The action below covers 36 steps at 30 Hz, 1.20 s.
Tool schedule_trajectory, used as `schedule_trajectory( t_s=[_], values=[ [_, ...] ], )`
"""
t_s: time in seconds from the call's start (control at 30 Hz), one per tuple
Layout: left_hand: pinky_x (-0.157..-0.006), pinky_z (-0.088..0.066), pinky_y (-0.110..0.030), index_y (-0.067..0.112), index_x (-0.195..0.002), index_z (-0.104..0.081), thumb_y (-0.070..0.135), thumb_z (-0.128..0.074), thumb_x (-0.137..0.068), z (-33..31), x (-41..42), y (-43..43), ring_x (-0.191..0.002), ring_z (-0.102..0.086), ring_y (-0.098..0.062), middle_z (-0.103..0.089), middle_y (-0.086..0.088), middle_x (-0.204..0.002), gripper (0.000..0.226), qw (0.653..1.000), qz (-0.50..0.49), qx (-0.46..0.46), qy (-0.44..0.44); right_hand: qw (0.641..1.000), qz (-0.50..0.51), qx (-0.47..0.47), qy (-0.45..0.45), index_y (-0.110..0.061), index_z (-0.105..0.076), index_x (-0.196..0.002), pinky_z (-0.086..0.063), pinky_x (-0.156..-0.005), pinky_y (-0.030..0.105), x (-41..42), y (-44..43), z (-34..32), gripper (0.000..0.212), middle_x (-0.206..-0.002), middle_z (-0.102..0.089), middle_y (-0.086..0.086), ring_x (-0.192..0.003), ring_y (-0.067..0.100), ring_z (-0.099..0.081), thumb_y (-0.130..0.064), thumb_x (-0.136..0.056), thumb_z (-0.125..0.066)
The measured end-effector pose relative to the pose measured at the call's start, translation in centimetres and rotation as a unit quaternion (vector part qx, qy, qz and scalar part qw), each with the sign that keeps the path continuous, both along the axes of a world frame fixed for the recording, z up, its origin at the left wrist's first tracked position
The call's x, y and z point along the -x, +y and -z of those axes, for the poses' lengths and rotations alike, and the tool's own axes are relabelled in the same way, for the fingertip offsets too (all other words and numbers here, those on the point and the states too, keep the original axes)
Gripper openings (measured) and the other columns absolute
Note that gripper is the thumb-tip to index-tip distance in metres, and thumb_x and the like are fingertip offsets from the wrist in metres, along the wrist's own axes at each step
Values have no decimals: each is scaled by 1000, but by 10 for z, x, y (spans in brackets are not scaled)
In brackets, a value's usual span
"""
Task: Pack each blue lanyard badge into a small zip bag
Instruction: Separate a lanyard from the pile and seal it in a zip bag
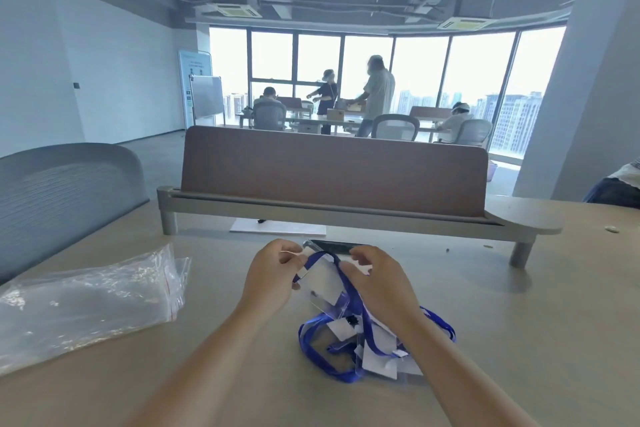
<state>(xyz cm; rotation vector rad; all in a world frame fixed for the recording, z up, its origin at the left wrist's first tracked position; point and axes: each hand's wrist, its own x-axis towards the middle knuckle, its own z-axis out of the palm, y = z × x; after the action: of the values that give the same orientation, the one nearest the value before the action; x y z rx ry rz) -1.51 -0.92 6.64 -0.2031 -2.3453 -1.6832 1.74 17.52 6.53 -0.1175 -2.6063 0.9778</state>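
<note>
— How many badges are the hands holding?
— One. The left hand (273, 274) is pinching the blue lanyard badge (320, 282) at its edge, and the right hand (377, 284) is curling its fingers around the strap, just above the table (519, 340).
— And the others?
— One tangled heap of badges (346, 347) is lying under the right forearm, too tangled to count. One stack of zip bags (86, 302) is lying well to the left.

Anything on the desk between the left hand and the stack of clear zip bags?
Nothing visible: only bare beige tabletop lies between the left hand and the stack of clear zip bags. Both that hand and the right hand grip a white badge on a blue lanyard.
</note>
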Motion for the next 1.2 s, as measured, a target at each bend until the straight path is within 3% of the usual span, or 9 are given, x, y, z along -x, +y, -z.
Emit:
schedule_trajectory(
  t_s=[0.07,0.2,0.33,0.47,0.7,0.87,1.0,1.07,1.2],
  values=[
    [-58,-57,-25,17,-103,-62,22,-62,-95,-2,2,-1,-71,-65,-16,-68,3,-90,10,1000,-10,-14,5,999,-31,28,-19,-30,-53,-131,-55,-82,26,1,-6,-1,47,-117,-64,-15,-100,7,-61,-55,-91,-58],
    [-57,-55,-21,17,-106,-59,23,-59,-97,-3,3,-2,-72,-65,-16,-65,5,-89,12,999,-30,-15,15,991,-65,104,-59,-28,-47,-132,-51,-71,18,3,-13,1,48,-108,-65,-12,-89,7,-64,-46,-91,-64],
    [-56,-55,-20,15,-106,-59,26,-59,-97,1,3,-5,-72,-64,-16,-65,3,-90,14,999,-28,-23,0,993,-46,106,-35,-25,-58,-124,-56,-70,22,11,-17,8,30,-95,-71,-8,-77,11,-67,-33,-95,-62],
    [-58,-57,-21,15,-105,-57,26,-63,-95,2,1,-6,-72,-67,-16,-65,1,-96,17,999,1,-8,-33,992,-40,119,-2,-24,-65,-115,-49,-60,17,12,-17,7,19,-79,-69,-6,-66,11,-63,-27,-97,-61],
    [-64,-56,-25,16,-105,-52,21,-65,-93,7,-3,-7,-65,-71,-18,-56,4,-102,18,995,49,-14,-82,993,-36,112,-2,-29,-64,-121,-49,-61,16,11,-15,12,24,-87,-68,-10,-68,9,-62,-28,-99,-57],
    [-68,-63,-34,19,-102,-54,13,-58,-97,12,-4,-4,-88,-70,-25,-65,-9,-108,9,992,73,-48,-91,999,-10,-38,12,-33,-66,-122,-54,-78,21,8,-10,12,28,-113,-69,-10,-83,7,-61,-24,-103,-47],
    [-57,-58,-19,16,-111,-50,13,-55,-99,12,-6,-4,-91,-69,-25,-59,0,-103,14,994,59,-42,-87,973,8,-231,19,-34,-63,-127,-56,-80,25,7,-6,3,32,-122,-59,-7,-93,14,-63,-23,-104,-43],
    [-52,-53,-13,18,-112,-49,13,-54,-99,12,-8,-3,-93,-70,-29,-56,4,-99,15,993,63,-46,-87,966,-7,-258,28,-33,-64,-125,-57,-81,28,8,-7,-4,31,-122,-58,-7,-96,15,-63,-24,-104,-43],
    [-69,-61,-29,20,-112,-51,18,-53,-99,16,-11,1,-89,-71,-31,-62,-8,-113,13,992,83,-47,-84,977,-37,-210,26,-30,-68,-116,-54,-82,27,8,-17,-18,31,-114,-69,-7,-92,14,-61,-24,-103,-40]
  ],
)
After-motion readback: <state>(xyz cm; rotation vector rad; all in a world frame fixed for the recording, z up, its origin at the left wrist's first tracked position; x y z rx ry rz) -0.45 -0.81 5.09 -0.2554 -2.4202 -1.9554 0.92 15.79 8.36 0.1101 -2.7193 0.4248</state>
